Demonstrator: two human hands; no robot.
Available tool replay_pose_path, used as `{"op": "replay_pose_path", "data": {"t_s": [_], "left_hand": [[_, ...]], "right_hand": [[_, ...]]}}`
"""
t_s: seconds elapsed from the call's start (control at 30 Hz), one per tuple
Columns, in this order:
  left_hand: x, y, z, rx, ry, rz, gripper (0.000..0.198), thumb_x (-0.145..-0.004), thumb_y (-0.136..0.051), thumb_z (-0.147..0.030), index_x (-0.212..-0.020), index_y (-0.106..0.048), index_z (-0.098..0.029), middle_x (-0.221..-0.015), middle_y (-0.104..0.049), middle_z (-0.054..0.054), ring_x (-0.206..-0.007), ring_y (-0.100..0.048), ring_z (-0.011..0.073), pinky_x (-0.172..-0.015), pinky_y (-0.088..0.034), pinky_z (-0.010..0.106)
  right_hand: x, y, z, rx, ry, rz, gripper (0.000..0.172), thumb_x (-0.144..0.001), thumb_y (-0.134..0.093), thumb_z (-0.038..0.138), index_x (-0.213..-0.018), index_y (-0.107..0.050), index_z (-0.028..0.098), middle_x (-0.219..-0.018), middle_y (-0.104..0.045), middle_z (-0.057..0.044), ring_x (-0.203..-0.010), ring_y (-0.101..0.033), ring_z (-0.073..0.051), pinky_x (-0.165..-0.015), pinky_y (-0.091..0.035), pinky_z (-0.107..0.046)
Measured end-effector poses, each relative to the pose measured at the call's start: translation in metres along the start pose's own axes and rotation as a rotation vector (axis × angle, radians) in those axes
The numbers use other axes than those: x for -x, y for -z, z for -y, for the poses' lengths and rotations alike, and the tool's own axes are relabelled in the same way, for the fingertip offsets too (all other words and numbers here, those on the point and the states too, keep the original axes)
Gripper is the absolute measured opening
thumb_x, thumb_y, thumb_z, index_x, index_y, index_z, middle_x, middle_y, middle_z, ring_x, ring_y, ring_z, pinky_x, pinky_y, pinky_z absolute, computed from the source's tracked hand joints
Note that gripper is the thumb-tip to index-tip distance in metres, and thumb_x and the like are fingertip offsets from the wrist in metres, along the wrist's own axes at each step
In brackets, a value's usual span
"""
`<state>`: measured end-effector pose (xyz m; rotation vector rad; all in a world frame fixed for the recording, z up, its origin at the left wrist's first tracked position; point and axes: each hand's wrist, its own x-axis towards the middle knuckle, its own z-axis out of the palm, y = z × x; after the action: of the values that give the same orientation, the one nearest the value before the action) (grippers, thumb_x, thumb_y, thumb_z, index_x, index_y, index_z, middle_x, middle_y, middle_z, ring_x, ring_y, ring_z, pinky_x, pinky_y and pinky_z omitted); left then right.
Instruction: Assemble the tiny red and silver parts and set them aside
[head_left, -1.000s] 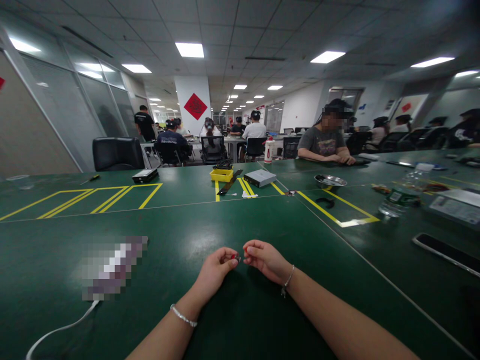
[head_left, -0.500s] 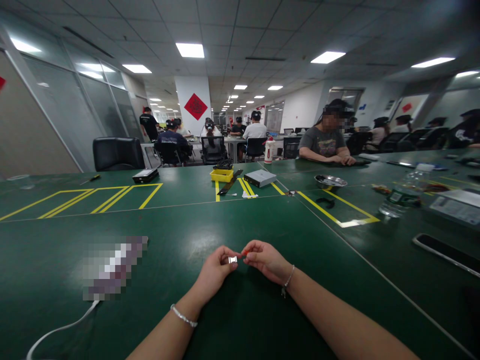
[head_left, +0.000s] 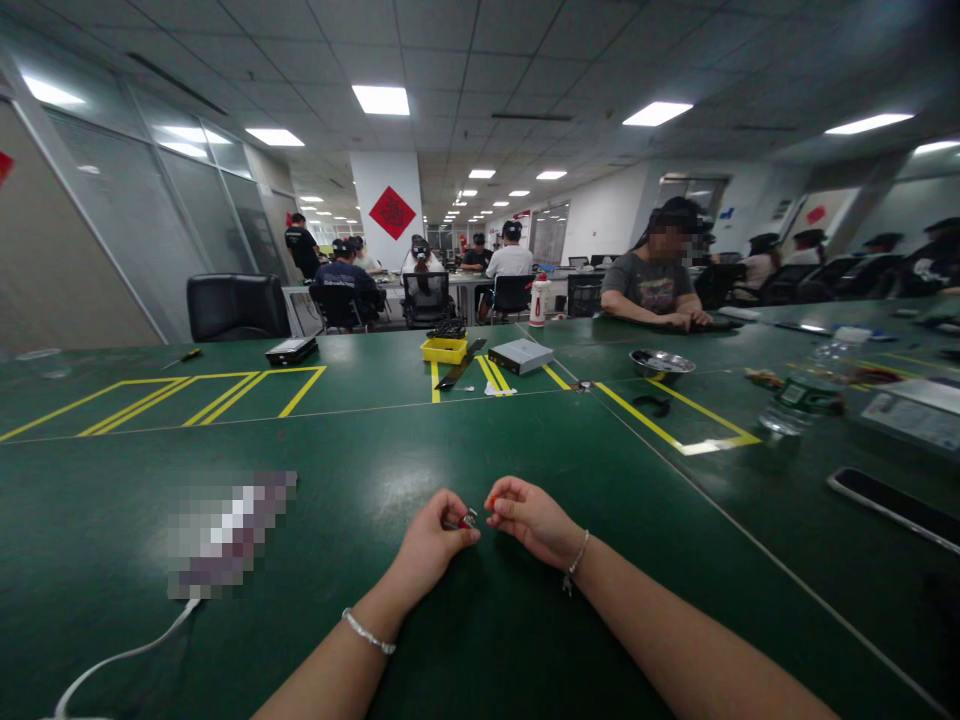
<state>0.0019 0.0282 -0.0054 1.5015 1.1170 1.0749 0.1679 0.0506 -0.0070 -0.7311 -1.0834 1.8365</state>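
My left hand (head_left: 435, 538) is closed on a small shiny metal piece (head_left: 469, 518) with some dark red on it, pinched between thumb and fingers. Its exact kind is too small to make out. Just to the right, my right hand (head_left: 534, 518) pinches a tiny orange-red piece (head_left: 493, 501), mostly covered by the fingertips. A narrow gap separates the two hands, which are above the green table (head_left: 337, 470).
On the left lies a blurred-out flat device (head_left: 232, 540) with a white cable (head_left: 124, 655). To the right are a phone (head_left: 892, 505), a water bottle (head_left: 810, 385) and a metal bowl (head_left: 661, 364). Farther back stand a yellow tray (head_left: 444, 350) and a grey box (head_left: 520, 356). A person (head_left: 652, 275) sits opposite.
The metal piece has turned in my left hand, so its bright face shows less and dark red is visible. My fingertips have moved slightly apart.
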Motion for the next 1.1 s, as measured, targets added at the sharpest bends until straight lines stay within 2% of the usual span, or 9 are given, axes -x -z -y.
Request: {"op": "replay_pose_path", "data": {"t_s": [0.1, 0.23, 0.47, 0.6, 0.73, 0.83, 0.93, 1.1], "left_hand": [[-0.0004, -0.0001, -0.0016, 0.043, 0.033, 0.039, 0.016, -0.058, -0.059, -0.017, -0.071, -0.048, -0.016, -0.059, -0.049, -0.005, -0.053, -0.045, 0.0076, -0.05, -0.033, 0.018], [-0.0001, 0.0007, -0.0037, 0.086, 0.053, 0.085, 0.015, -0.065, -0.053, -0.024, -0.076, -0.052, -0.014, -0.066, -0.057, 0.0, -0.06, -0.051, 0.0104, -0.058, -0.038, 0.022], [-0.0007, 0.0017, -0.0033, 0.133, 0.087, 0.101, 0.028, -0.075, -0.041, -0.033, -0.088, -0.053, -0.012, -0.073, -0.061, 0.005, -0.064, -0.053, 0.0127, -0.062, -0.04, 0.026], [-0.0018, 0.0005, -0.0003, 0.137, 0.076, 0.106, 0.02, -0.07, -0.049, -0.028, -0.083, -0.053, -0.014, -0.076, -0.06, 0.004, -0.067, -0.053, 0.0119, -0.064, -0.039, 0.024], [-0.002, 0.0004, 0.0041, 0.089, 0.057, 0.07, 0.015, -0.061, -0.057, -0.02, -0.074, -0.052, -0.015, -0.064, -0.055, -0.001, -0.059, -0.049, 0.0094, -0.056, -0.037, 0.02], [-0.0009, 0.0015, 0.003, 0.047, 0.025, 0.06, 0.016, -0.057, -0.059, -0.016, -0.071, -0.05, -0.015, -0.06, -0.051, -0.003, -0.055, -0.046, 0.0081, -0.052, -0.034, 0.019], [0.0004, 0.0021, -0.0009, 0.018, -0.012, 0.052, 0.017, -0.056, -0.059, -0.014, -0.069, -0.048, -0.016, -0.065, -0.052, -0.003, -0.059, -0.047, 0.0091, -0.055, -0.035, 0.019], [0.001, -0.0001, -0.0012, -0.028, -0.005, 0.044, 0.012, -0.061, -0.056, -0.021, -0.07, -0.05, -0.015, -0.06, -0.049, -0.003, -0.056, -0.045, 0.0086, -0.053, -0.034, 0.019]], "right_hand": [[0.0002, 0.0007, 0.0, 0.014, -0.001, 0.003, 0.021, -0.054, -0.065, 0.015, -0.071, -0.051, 0.015, -0.075, -0.056, 0.001, -0.063, -0.053, -0.008, -0.067, -0.039, -0.026], [0.0001, 0.0005, -0.0002, 0.018, -0.003, 0.012, 0.021, -0.052, -0.065, 0.012, -0.068, -0.052, 0.015, -0.074, -0.057, 0.001, -0.065, -0.053, -0.009, -0.069, -0.039, -0.027], [0.0001, 0.0009, 0.0, 0.031, -0.003, 0.02, 0.02, -0.053, -0.065, 0.013, -0.069, -0.052, 0.014, -0.072, -0.057, 0.0, -0.064, -0.053, -0.008, -0.066, -0.039, -0.025], [0.0001, -0.0003, 0.0002, 0.018, -0.017, 0.032, 0.018, -0.061, -0.061, 0.023, -0.074, -0.053, 0.014, -0.067, -0.055, 0.0, -0.06, -0.051, -0.007, -0.065, -0.039, -0.025], [0.0009, -0.0023, 0.0015, 0.009, -0.009, 0.044, 0.019, -0.066, -0.056, 0.031, -0.073, -0.053, 0.014, -0.058, -0.05, 0.002, -0.054, -0.048, -0.006, -0.067, -0.039, -0.028], [0.0014, -0.0019, 0.0022, 0.0, -0.011, 0.02, 0.019, -0.062, -0.06, 0.027, -0.074, -0.053, 0.015, -0.061, -0.052, 0.002, -0.056, -0.049, -0.007, -0.066, -0.039, -0.027], [0.0017, -0.0008, 0.002, 0.006, -0.018, 0.002, 0.022, -0.055, -0.065, 0.02, -0.072, -0.053, 0.015, -0.069, -0.055, 0.001, -0.061, -0.052, -0.008, -0.067, -0.039, -0.027], [0.0007, -0.004, -0.0007, 0.021, 0.022, -0.071, 0.019, -0.053, -0.065, 0.017, -0.068, -0.054, 0.014, -0.07, -0.056, 0.0, -0.062, -0.052, -0.008, -0.067, -0.039, -0.027]]}}
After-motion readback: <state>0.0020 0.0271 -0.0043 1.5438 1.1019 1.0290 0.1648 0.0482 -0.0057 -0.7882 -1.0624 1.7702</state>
